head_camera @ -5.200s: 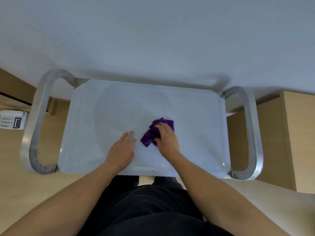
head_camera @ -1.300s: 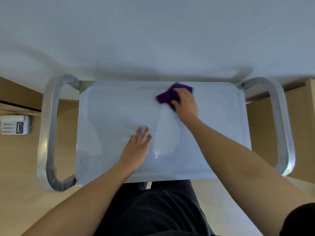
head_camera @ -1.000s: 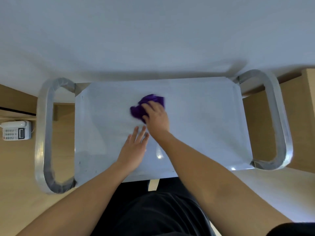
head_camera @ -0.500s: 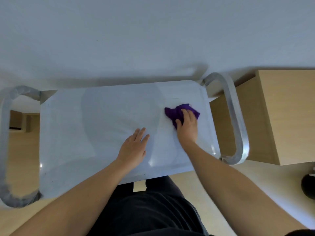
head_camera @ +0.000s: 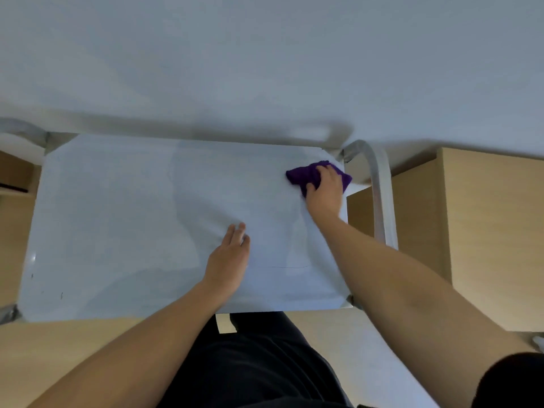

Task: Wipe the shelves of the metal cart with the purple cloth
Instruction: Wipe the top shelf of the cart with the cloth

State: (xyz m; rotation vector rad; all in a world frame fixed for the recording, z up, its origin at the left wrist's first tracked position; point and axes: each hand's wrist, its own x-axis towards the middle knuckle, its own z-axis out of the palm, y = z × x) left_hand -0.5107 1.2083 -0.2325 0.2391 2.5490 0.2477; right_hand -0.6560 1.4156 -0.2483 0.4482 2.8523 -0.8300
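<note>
The metal cart's top shelf (head_camera: 117, 219) fills the middle of the head view, flat and pale grey. A crumpled purple cloth (head_camera: 303, 175) lies at the shelf's far right corner. My right hand (head_camera: 325, 191) presses down on it with the fingers curled over the cloth. Flat on the shelf near its front middle lies my left hand (head_camera: 231, 260), fingers together and holding nothing. The lower shelves are hidden under the top one.
A curved metal handle (head_camera: 379, 195) rises at the cart's right end, and part of the left handle (head_camera: 20, 128) shows at the far left. A wooden cabinet (head_camera: 485, 231) stands close on the right. A white wall (head_camera: 265, 54) runs right behind the cart.
My right hand has slid the cloth from the right middle of the shelf up to the far right corner. The left hand has stayed flat in about the same spot.
</note>
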